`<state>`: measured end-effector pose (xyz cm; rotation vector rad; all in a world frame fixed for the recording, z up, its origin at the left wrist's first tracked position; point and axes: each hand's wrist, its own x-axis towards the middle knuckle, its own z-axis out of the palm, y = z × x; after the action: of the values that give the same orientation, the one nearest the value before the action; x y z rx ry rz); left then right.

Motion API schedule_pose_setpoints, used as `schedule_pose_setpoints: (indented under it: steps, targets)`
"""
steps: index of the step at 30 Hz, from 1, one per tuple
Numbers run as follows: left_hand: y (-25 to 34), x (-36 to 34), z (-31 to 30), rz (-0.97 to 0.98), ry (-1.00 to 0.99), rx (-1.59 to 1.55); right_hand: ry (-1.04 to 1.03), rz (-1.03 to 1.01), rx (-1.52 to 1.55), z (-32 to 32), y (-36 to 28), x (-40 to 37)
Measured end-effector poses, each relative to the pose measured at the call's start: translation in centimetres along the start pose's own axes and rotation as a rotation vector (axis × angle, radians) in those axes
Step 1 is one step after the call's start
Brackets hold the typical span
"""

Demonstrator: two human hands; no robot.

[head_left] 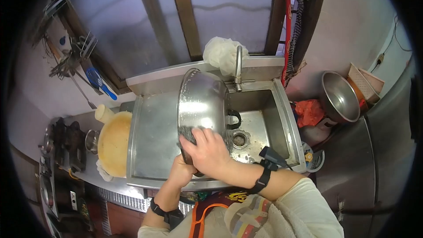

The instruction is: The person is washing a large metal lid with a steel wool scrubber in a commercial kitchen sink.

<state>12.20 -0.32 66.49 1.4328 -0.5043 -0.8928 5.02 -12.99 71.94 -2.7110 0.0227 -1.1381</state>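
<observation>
1. The pot [200,101] is tilted on its side over the sink [264,119], just ahead of both hands. Held there, its drips should fall into the basin.
2. The left hand [180,172] is clamped on the pot's near edge from below. Wet steel likely slips, so this grip needs to be firm.
3. The right hand [210,150] is curled over what looks like a dark pad [188,135], pressed on the pot's wall. Short, firm strokes would suit.
4. The tap [238,68] stands just beyond the pot, so mind the rim.

glossy steel pot [200,105] — brushed metal sink [264,101], wooden board [113,143]
</observation>
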Motion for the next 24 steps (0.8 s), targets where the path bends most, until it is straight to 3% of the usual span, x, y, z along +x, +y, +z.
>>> schedule_pose_setpoints:
  steps: [7,10,12,16,20,21,23,24]
  targets:
    - [-0.2,-2.2,0.2,0.017,-0.018,0.228,-0.224,0.451,0.067,-1.1,10.0,12.1]
    - [0.4,-3.6,-0.5,0.014,-0.027,0.224,-0.419,0.631,0.211,-1.6,14.8,13.7]
    - [1.0,-4.7,-1.1,-0.017,-0.008,0.193,-0.470,0.629,0.252,-1.3,17.4,13.3]
    - [0.1,-6.4,-4.3,0.150,0.001,-0.394,-0.417,0.687,0.437,1.1,19.2,11.9]
    - [2.1,-8.0,-4.2,0.335,0.168,-0.589,-0.377,0.892,0.840,3.3,17.7,8.8]
    - [1.3,-8.4,-6.0,0.349,0.081,-0.595,-0.317,0.933,0.932,5.4,18.1,7.0]
    - [0.3,-8.6,-7.5,0.364,0.139,-0.689,-0.310,1.008,1.154,7.3,17.8,3.4]
    - [-0.5,-8.4,-7.9,0.383,0.172,-0.744,-0.350,1.177,1.272,7.6,17.3,2.1]
